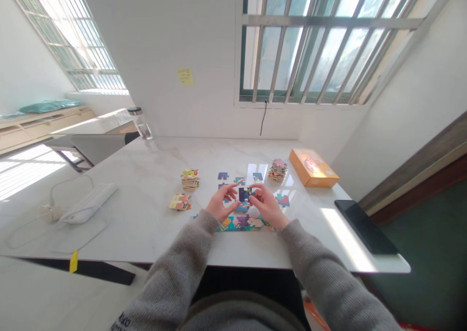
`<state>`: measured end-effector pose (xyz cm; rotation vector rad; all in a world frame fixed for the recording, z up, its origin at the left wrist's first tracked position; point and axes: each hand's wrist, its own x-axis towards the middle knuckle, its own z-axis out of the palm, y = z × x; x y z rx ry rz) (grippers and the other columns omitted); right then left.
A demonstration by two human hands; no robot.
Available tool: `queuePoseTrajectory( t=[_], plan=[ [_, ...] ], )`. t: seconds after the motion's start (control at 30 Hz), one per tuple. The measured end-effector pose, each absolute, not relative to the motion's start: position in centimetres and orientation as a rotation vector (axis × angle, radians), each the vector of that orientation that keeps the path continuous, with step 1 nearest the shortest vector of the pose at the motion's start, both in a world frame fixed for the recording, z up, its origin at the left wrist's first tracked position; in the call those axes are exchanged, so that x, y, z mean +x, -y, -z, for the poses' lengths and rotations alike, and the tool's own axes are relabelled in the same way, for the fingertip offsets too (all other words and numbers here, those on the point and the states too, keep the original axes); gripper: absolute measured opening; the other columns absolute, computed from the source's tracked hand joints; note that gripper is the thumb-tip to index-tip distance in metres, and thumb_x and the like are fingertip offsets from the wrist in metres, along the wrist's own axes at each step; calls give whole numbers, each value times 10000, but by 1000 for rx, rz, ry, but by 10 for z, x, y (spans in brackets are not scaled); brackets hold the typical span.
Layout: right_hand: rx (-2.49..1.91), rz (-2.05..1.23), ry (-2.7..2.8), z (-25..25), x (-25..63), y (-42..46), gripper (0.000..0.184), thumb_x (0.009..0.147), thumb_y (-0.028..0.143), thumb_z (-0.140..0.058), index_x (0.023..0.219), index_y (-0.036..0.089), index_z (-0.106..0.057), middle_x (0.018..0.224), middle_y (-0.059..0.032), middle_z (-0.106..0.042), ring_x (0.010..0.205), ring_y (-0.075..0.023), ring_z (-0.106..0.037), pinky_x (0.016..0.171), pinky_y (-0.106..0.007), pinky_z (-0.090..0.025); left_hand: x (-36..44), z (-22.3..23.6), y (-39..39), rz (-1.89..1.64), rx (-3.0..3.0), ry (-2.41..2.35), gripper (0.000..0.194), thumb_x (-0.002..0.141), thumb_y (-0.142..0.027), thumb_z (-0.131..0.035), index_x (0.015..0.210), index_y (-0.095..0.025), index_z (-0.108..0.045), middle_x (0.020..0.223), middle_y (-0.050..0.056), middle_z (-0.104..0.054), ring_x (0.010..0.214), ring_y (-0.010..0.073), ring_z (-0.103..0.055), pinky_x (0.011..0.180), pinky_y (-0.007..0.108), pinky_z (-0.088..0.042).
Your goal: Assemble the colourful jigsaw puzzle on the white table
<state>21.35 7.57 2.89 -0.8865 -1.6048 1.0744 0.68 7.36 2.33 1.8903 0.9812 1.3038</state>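
Observation:
A dark puzzle piece (pixel 243 193) with small coloured marks is pinched between the thumb and fingers of my right hand (pixel 269 206), above the middle of the table. Just left of that piece, my left hand (pixel 222 203) curves with thumb and fingers apart and nothing clearly between them. Beneath my hands lies a joined strip of puzzle (pixel 241 223) with plants and a white rabbit. Several loose pieces lie around, including a dark blue piece (pixel 223 175), another blue piece (pixel 257 176) and a pink and teal piece (pixel 282 200). My hands partly hide the pieces between them.
Puzzle pieces form a tall stack (pixel 278 170) at right, another stack (pixel 190 180) at left and a low pile (pixel 180 202). An orange box (pixel 314 168) and black tablet (pixel 365 226) lie right. A power strip (pixel 89 203) with cables and a bottle (pixel 140 123) stand left.

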Motion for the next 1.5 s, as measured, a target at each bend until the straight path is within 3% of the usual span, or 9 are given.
queuePoseTrajectory(
  t=[0.17,0.37,0.67,0.83,0.97,1.13,1.3,1.4,1.5],
  plan=[
    [-886,-1135,1598,-29,215,-77,355,886,422,-620,1160,211,-538,650,68,-555,635,-143,-596,643,-288,-459,9,-19,-73,-1215,2061,-1015,550,827,-236,-677,1358,-204,-539,973,50,-696,815,165,-645,762,299,-514],
    [-942,-1087,1557,-29,219,-77,323,954,401,-492,1155,174,-605,646,26,-607,628,-142,-559,642,-295,-432,6,-20,-72,-1204,2013,-991,518,844,-229,-661,1349,-175,-562,822,10,-661,746,146,-615,785,290,-520],
    [-864,-1119,1692,-31,221,-75,501,893,312,-612,1375,223,-508,712,60,-495,656,-128,-530,659,-286,-448,7,-23,-69,-1211,1959,-950,503,891,-232,-586,1388,-164,-542,860,26,-667,776,153,-634,812,303,-539],
    [-843,-1151,1769,-26,219,-75,503,904,328,-617,1383,222,-508,701,61,-488,662,-130,-541,651,-284,-440,8,-27,-67,-1242,1875,-1002,332,900,-295,-621,1206,-167,-628,878,47,-691,813,176,-669,833,321,-543],
    [-865,-1153,1784,-26,216,-75,475,917,357,-592,1358,199,-514,681,60,-505,659,-135,-543,645,-286,-432,10,-19,-72,-1322,1785,-983,337,859,-335,-695,1131,-174,-577,824,20,-658,782,164,-658,801,313,-546],
    [-873,-1014,1846,-31,216,-71,487,894,319,-613,1360,221,-512,835,15,-568,737,-134,-543,686,-288,-455,9,-14,-74,-1248,1832,-990,244,872,-351,-681,1022,-168,-621,884,50,-684,838,179,-671,825,329,-544],
    [-935,-1012,1851,-32,218,-72,275,910,379,-605,1117,199,-630,696,36,-561,653,-136,-540,640,-289,-440,9,-18,-73,-1240,1833,-989,303,903,-320,-636,1171,-177,-630,837,29,-679,801,160,-660,830,323,-541],
    [-945,-1125,1723,-30,219,-74,289,895,463,-633,987,192,-591,710,11,-659,682,-159,-626,686,-317,-483,10,-18,-73,-1288,1770,-965,391,898,-333,-649,1243,-165,-576,821,20,-671,781,153,-658,804,309,-544],
    [-939,-1220,1628,-29,219,-75,324,887,510,-637,909,202,-538,720,-13,-711,707,-178,-675,722,-338,-511,9,-18,-73,-1277,1789,-996,328,880,-336,-675,1152,-159,-628,844,39,-685,809,167,-668,813,315,-546]
  ],
)
